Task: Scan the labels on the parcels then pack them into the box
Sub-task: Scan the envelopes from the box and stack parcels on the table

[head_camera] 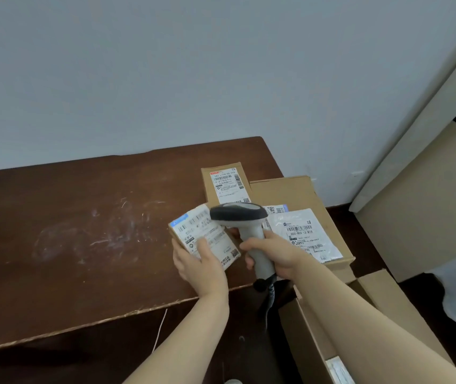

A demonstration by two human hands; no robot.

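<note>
Scan step. Left hand (197, 266) fingers (203, 248) hold parcel (204, 234) by counter's (82, 231) front edge, near right corner, label up. Right hand (274, 253) grips scanner (238, 213), head over label. Next, probably: trigger, then lower parcel into box (304, 336) below the front right corner.

We see a table (69, 217) of dark brown wood, its matt top scuffed with pale scratches and its front edge chipped rough. Each parcel (282, 192) and the box (312, 336) are plain matt cardboard. The labels (229, 187) are white paper; the right label (304, 234) shines like crinkled glossy film. The scanner (251, 236) is smooth grey and black plastic.
</note>
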